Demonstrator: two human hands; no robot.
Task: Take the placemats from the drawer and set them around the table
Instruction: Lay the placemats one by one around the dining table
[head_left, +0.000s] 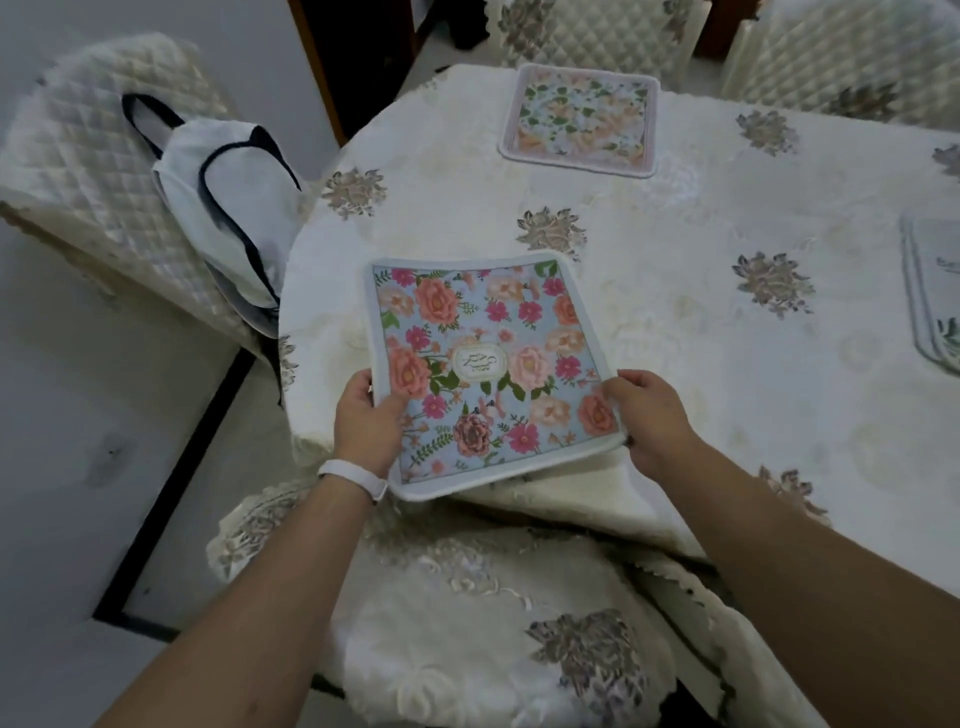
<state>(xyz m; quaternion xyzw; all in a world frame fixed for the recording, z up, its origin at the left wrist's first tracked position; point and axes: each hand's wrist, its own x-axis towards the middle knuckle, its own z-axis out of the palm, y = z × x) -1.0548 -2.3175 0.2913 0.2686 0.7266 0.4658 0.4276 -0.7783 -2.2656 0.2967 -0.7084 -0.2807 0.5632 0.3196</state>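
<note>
Both hands, left hand (366, 423) and right hand (649, 415), clamp fingers on the floral placemat (483, 364) at frame centre; another placemat (579, 119) lies upper centre on the table (727, 364).

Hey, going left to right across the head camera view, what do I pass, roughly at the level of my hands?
quilted chair → white tote bag → left hand → blue floral placemat, gripped by both hands → right hand → cut-off placemat at the right edge
</note>
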